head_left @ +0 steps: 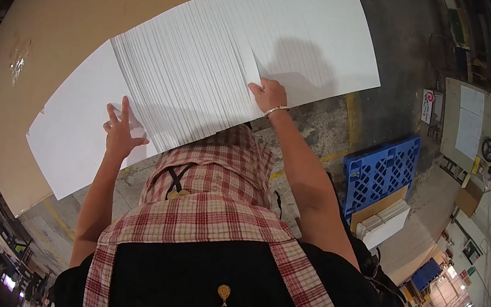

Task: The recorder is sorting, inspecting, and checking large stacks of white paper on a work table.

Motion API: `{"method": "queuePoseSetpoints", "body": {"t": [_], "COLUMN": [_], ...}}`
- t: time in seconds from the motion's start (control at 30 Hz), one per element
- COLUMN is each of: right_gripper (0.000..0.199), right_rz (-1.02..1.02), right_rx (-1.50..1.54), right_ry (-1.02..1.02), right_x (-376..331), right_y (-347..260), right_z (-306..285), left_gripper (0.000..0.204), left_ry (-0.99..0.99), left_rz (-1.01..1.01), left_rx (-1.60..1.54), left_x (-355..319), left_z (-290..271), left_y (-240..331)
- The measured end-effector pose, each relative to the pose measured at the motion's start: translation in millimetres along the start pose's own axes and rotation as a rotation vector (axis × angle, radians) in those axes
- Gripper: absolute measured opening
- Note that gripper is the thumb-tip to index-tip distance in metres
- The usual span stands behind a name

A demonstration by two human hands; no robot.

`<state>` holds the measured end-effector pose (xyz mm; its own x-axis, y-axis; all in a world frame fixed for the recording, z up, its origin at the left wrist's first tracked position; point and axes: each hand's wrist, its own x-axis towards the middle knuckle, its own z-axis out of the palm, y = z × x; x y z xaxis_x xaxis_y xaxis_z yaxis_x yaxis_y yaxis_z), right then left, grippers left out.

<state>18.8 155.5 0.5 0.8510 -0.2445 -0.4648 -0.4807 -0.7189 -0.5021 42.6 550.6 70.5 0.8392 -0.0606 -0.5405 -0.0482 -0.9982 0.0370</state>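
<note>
Head view: a broad tan board table (57, 20) fills the picture from 9 to 12 o'clock, its edge curving down toward 8 o'clock, with a scrap of clear tape or film (18, 59) stuck to it near 9 o'clock. Below the table lies a stained grey concrete floor (395, 24) with yellow painted lines (354, 115). At 3 o'clock a blue plastic pallet (381, 169) rests on the floor, and just below it sits a stack of white and brown boards (383, 220). Farther toward 2 o'clock stands a board with white sheets pinned on it (469, 125); a bright corridor opens near 4 o'clock.

On the table, from 8 o'clock up to 1 o'clock, lies a fanned stack of large white paper sheets (207, 66). The sheets are offset step by step, so their edges draw many fine parallel lines across the middle of the spread, while the ends at 8 and 1 o'clock show plain flat white.

The left hand (120, 129) lies with fingers spread on the lower left part of the sheets, flat and not clamped on anything. The right hand (269, 96), a bracelet (276, 111) at the wrist, rests on the near edge of the spread at the centre, fingertips at a sheet corner; whether it pinches a sheet I cannot tell. The hands are well apart. A red checked apron over black clothing (212, 211) fills 6 o'clock.
</note>
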Motion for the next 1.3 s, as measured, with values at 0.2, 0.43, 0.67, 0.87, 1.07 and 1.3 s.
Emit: {"method": "queuePoseSetpoints", "body": {"t": [0.2,0.43,0.67,0.87,1.07,1.3], "right_gripper": [0.033,0.034,0.041,0.036,0.039,0.050], "right_rz": [0.011,0.010,0.005,-0.093,0.101,-0.023], "right_rx": [0.008,-0.128,-0.280,-0.294,0.243,1.621], "right_ry": [0.297,0.420,0.514,0.684,0.346,-0.552], "right_x": [-27.6,-44.9,-12.5,0.8,0.5,-58.0], "right_y": [-28.4,-33.4,10.1,33.3,42.7,51.1], "right_z": [-8.5,23.3,0.3,6.1,-35.9,-21.3], "left_gripper": [0.130,0.122,0.132,0.135,0.137,0.136], "left_ry": [-0.020,0.019,-0.023,0.023,0.048,0.048], "left_rz": [-0.011,0.200,0.065,0.083,0.079,0.081], "left_rx": [-0.015,-0.240,0.066,0.112,0.109,0.111], "left_x": [-7.0,-13.9,3.2,6.1,-7.5,-9.2], "left_z": [-14.8,-29.3,10.2,25.7,28.2,21.2], "left_y": [9.1,-31.7,-10.0,-12.5,-13.6,-23.4]}}
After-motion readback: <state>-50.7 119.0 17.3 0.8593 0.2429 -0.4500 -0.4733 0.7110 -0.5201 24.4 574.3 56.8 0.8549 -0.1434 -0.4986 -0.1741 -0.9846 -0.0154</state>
